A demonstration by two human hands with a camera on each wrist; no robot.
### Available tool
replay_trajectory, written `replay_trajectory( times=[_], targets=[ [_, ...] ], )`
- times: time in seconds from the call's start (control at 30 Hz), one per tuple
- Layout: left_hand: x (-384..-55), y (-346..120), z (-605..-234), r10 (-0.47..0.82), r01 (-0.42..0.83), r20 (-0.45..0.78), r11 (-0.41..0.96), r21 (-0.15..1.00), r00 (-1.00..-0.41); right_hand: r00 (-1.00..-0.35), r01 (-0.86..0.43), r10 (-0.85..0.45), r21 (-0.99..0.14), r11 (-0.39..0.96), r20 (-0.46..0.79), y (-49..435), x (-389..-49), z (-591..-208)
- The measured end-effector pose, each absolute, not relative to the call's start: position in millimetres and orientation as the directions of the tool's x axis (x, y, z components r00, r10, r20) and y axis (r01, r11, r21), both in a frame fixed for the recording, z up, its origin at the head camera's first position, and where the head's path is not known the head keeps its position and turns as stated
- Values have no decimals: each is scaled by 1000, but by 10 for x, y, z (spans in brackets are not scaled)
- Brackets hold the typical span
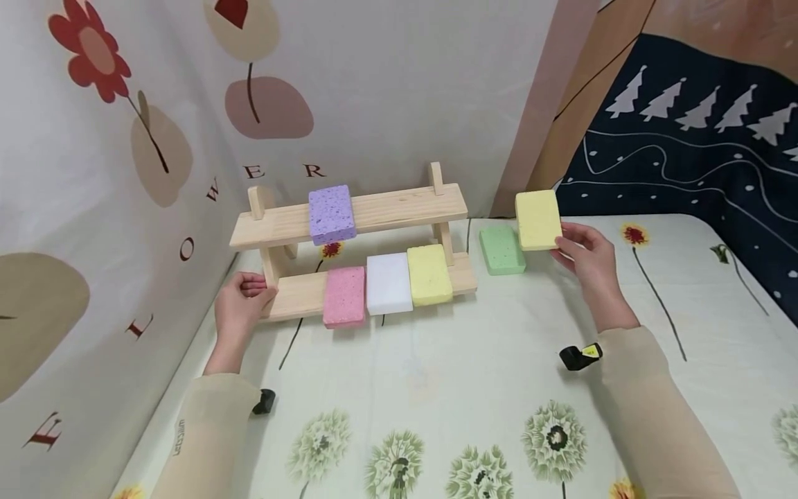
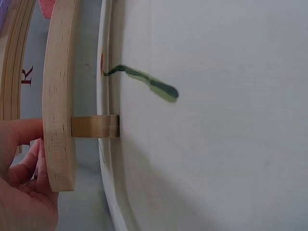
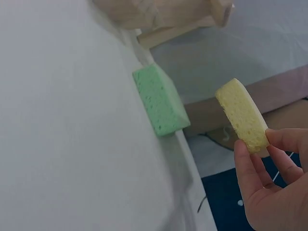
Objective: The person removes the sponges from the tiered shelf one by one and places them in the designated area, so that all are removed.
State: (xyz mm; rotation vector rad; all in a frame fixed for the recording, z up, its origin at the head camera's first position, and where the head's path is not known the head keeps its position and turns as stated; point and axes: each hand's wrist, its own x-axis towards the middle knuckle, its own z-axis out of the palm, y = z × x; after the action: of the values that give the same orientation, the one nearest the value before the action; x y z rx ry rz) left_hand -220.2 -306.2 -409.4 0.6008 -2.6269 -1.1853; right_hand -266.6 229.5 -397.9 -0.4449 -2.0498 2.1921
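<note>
The pale yellow rectangular sponge (image 1: pixel 538 220) is pinched between the thumb and fingers of the person's right hand (image 1: pixel 591 260), which grips it by its right edge. It is raised off the tabletop (image 1: pixel 474 360), which is spread with white flower-print cloth, and its longer side runs roughly up and down in the head view. The key relation is sideways: the two-tier light wooden shelf (image 1: pixel 399 208) lies to the left of this grip, and the right hand is nearer to the shelf's right end. The person's left hand (image 1: pixel 240 312) grips the left end of the lower board.

Between the raised sponge and the shelf, a mint-green rectangular sponge (image 1: pixel 502 251) lies low on the tabletop. At the shelf's right side, the wooden upright (image 1: pixel 443 239) and peg (image 1: pixel 436 178) look like the main obstructions. A pink sponge (image 1: pixel 344 298), a white block (image 1: pixel 389 283) and a second yellow sponge (image 1: pixel 430 276) sit along the lower board; a speckled purple sponge (image 1: pixel 332 215) rests left of centre on the upper one.
</note>
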Motion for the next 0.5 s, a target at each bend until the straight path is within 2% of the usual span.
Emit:
replay_trajectory(
  times=[0.2,0.5],
  targets=[
    [-2202,-3056,-4093,-443,-288,8,596,750,-896,-932,226,289,-974,-3,-217,2382,-2709,-4090],
    [-2205,-3061,-4106,-444,-283,16,599,749,-896,-889,350,309,-937,-13,-337,2436,-2756,-4217]
  ],
)
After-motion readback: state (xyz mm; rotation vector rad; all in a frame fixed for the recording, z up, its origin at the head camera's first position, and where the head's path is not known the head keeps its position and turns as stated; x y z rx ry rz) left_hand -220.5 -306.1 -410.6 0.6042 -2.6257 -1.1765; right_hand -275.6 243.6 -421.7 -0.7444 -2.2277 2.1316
